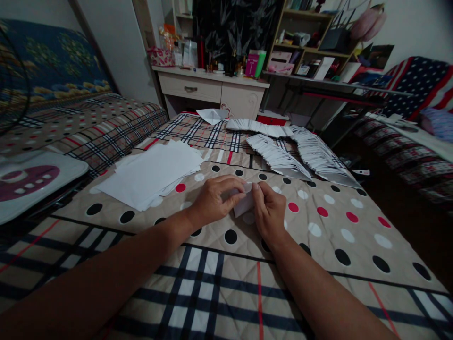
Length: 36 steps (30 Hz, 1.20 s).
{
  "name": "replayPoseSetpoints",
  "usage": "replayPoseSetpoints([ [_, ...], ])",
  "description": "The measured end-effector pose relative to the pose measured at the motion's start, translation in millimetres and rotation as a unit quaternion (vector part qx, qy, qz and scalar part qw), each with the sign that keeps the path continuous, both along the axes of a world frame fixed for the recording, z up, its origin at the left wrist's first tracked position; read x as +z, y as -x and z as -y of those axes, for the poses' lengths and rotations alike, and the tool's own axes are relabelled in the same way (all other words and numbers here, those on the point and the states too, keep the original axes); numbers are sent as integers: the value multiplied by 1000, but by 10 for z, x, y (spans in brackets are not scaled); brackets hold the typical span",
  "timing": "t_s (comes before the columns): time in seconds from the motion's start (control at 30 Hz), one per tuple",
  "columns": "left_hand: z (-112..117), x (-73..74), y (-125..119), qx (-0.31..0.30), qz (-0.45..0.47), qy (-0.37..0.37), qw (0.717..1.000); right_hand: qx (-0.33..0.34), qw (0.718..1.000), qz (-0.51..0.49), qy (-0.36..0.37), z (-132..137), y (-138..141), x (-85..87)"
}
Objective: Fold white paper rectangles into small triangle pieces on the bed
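Between my two hands, just above the dotted bedspread (212,226), is a small piece of folded white paper (243,206). My left hand (217,198) pinches its upper left part between thumb and fingers. At its right side my right hand (269,208) grips the paper with the thumb on top and the fingers curled. Parts of the paper are hidden behind the fingers. To the left lies a loose stack of white paper sheets (152,174). Beyond my right hand, long rows of folded white papers (278,153) overlap one another.
A single folded paper (212,115) lies at the bed's far edge. Behind it stands a white dresser (191,87) covered with bottles and boxes. A white and purple plastic object (38,182) is at the left, and a desk with shelves (311,52) at the back right.
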State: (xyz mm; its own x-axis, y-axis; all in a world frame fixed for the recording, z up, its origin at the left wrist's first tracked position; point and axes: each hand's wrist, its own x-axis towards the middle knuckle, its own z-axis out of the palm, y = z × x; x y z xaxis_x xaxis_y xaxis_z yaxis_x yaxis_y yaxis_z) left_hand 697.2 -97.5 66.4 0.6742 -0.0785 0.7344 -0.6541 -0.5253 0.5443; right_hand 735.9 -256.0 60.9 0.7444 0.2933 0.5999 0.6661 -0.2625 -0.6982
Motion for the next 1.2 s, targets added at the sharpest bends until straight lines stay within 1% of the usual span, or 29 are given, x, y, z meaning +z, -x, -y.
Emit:
replayPoseSetpoints([
  [0.1, 12, -6, -4, -1, -27, 30, 999, 17, 1000, -9, -10, 6, 8, -3],
  [0.23, 33, -8, -13, 35, -85, 102, 991, 66, 998, -13, -22, 23, 25, 4],
  [0.3, 28, -6, -23, 31, -105, 109, 988, 69, 997, -9, -13, 25, 32, 14],
  [0.37, 9, -5, -37, 19, -119, 99, 988, 66, 998, -16, -11, 19, 33, 20],
  [0.4, -4, -5, -43, 15, -122, 97, 988, 67, 997, -21, -21, 16, 28, 18],
  [0.47, -36, -9, -53, 17, -118, 107, 987, 60, 996, -30, -64, 12, 2, 5],
  [0.53, -65, -12, -55, 31, -99, 122, 987, 27, 991, -53, -123, 15, -46, -23],
  [0.57, -77, -13, -54, 35, -84, 125, 988, 6, 985, -79, -152, 19, -76, -40],
  [0.63, -92, -9, -47, 26, -53, 115, 992, -3, 965, -174, -198, 26, -137, -70],
  [0.7, -93, -3, -41, 0, -34, 81, 996, 28, 931, -281, -231, 28, -183, -84],
  [0.73, -89, -1, -39, -16, -29, 58, 998, 46, 915, -321, -240, 28, -197, -83],
  [0.77, -82, 1, -37, -30, -24, 34, 999, 59, 905, -346, -242, 26, -205, -78],
  [0.8, -75, 2, -35, -40, -18, 12, 999, 66, 901, -355, -238, 23, -208, -70],
  [0.87, -60, 4, -29, -57, -7, -19, 998, 68, 904, -356, -225, 17, -204, -55],
  [0.93, -50, 8, -20, -55, -4, -25, 998, 65, 907, -355, -217, 12, -196, -45],
  [1.0, -46, 13, -10, -35, -5, -11, 999, 59, 907, -356, -216, 7, -187, -42],
  [1.07, -48, 11, -10, -6, -18, 19, 1000, 51, 910, -351, -216, 2, -176, -42],
  [1.13, -54, -2, -23, 11, -52, 63, 997, 47, 912, -343, -220, -4, -161, -39],
  [1.2, -60, -24, -48, 8, -100, 116, 988, 53, 915, -334, -221, -12, -141, -36],
])
